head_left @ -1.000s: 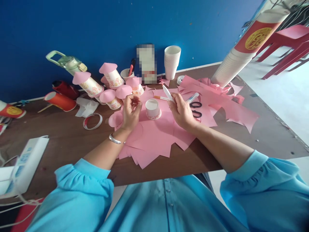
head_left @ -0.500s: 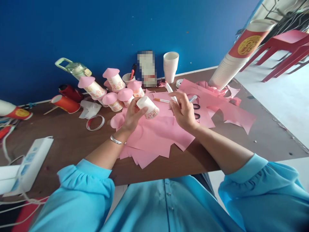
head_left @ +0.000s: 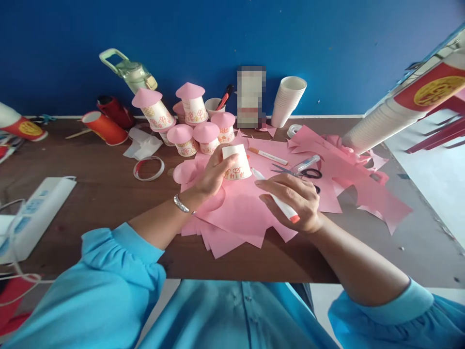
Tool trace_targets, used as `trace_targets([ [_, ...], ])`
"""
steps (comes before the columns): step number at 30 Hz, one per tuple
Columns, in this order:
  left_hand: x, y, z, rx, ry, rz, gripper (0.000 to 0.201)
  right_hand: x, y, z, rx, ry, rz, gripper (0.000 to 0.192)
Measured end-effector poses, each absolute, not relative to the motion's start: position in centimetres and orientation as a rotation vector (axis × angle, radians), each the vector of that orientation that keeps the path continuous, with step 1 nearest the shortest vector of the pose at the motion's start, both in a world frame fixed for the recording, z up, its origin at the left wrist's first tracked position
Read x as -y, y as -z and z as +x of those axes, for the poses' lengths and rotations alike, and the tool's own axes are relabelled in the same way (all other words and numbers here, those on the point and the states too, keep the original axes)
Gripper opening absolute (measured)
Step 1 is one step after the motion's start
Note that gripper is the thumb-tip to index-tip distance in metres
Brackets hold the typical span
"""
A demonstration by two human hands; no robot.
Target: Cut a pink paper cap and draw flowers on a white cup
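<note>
My left hand [head_left: 214,172] is closed around a white paper cup [head_left: 238,160], held upside down, with red and orange drawings round its rim. In my right hand [head_left: 296,198] a white marker pen [head_left: 279,204] with a red end is gripped, its tip close to the cup's right side. Pink paper sheets [head_left: 240,213] lie beneath both hands. Behind my right hand are scissors [head_left: 311,173] with black handles, a clear-barrelled pen [head_left: 305,165] and an orange-ended marker [head_left: 269,156]. Several decorated cups with pink cone roofs [head_left: 191,91] stand beyond my left hand.
A tape roll [head_left: 148,168], crumpled tissue [head_left: 141,143] and red paper cup [head_left: 105,128] lie left. White cups [head_left: 289,99] are stacked by the blue wall, near a blurred-out phone-like object [head_left: 251,97]. A tall cup stack [head_left: 381,126] leans right. A power strip [head_left: 36,213] sits far left.
My right hand has lowered and turned the marker, bringing its tip from pointing upward to beside the cup. The cup is held more upright. The view has shifted.
</note>
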State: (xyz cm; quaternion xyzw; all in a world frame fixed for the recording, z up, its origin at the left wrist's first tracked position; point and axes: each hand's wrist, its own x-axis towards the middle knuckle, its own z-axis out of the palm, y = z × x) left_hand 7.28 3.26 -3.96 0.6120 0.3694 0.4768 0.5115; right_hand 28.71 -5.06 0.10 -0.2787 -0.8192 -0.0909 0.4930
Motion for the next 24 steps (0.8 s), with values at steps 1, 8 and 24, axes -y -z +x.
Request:
trace_targets([
  [1, -3.1, 3.8, 7.4, -0.886, -1.154, 1.454, 0.025, 5.1, -0.1, 28.6, 1.988, 0.233, -0.669, 0.031],
  [8, -2.5, 2.8, 7.9, -0.903, -1.100, 1.353, 0.028, 5.6, 0.6, 28.1, 2.069, 0.223, -0.626, 0.023],
  [24, -2.2, 2.1, 8.2, -0.918, -1.084, 1.374, 0.026, 5.3, 1.0, 28.5, 2.154, 0.251, -0.651, 0.017],
])
